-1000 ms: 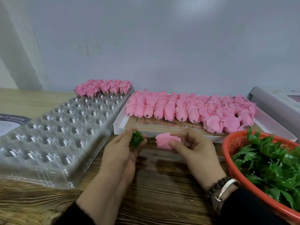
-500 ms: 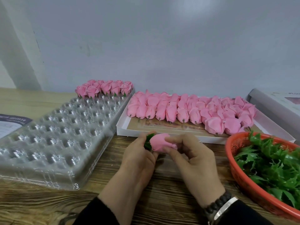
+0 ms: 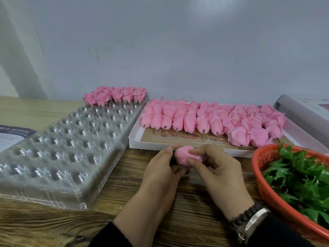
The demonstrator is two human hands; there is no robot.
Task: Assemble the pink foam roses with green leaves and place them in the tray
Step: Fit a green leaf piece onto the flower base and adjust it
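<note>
A pink foam rose (image 3: pixel 185 155) lies sideways between both hands above the wooden table. My right hand (image 3: pixel 219 168) pinches the rose by its petal end. My left hand (image 3: pixel 160 172) holds a green leaf piece (image 3: pixel 173 157) against the rose's base; only a dark sliver of the leaf shows. A clear plastic tray (image 3: pixel 58 154) with many hollow cells lies at the left, and several finished roses (image 3: pixel 114 95) with green bases stand along its far row. A white flat box (image 3: pixel 135 139) behind the hands holds several bare pink roses (image 3: pixel 210 120) lying in rows.
An orange mesh basket (image 3: pixel 267 188) full of green leaves (image 3: pixel 302 175) sits at the right. A grey-white box (image 3: pixel 306 114) stands at the far right, a printed sheet (image 3: pixel 10 136) at the far left. A grey wall closes the back.
The hands came together: the rose in my right hand and the leaf in my left met, and the leaf now sits against the rose's base, mostly hidden.
</note>
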